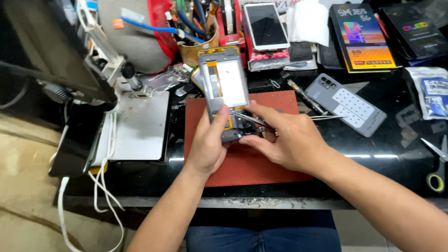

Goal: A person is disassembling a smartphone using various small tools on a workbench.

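Left hand [208,145] clamps the opened phone [227,93] over the red mat [242,163]; right hand [284,140] pinches tweezers [254,120] into it.

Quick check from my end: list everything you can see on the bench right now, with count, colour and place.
opened phone: 1, grey frame with white and yellow inner parts, held above the mat
tweezers: 1, silver, tips at the phone's lower end
work mat: 1, red-brown, centre of the black bench
phone back cover: 1, grey with white pads, right of the mat
smartphone: 1, white, dark screen, back centre
tool cup: 1, tan, back, holding tools
boxes: 2, dark, back right
scissors: 1, yellow-handled, right edge
metal plate: 1, grey, left of the mat
left hand: grips the phone
right hand: holds the tweezers
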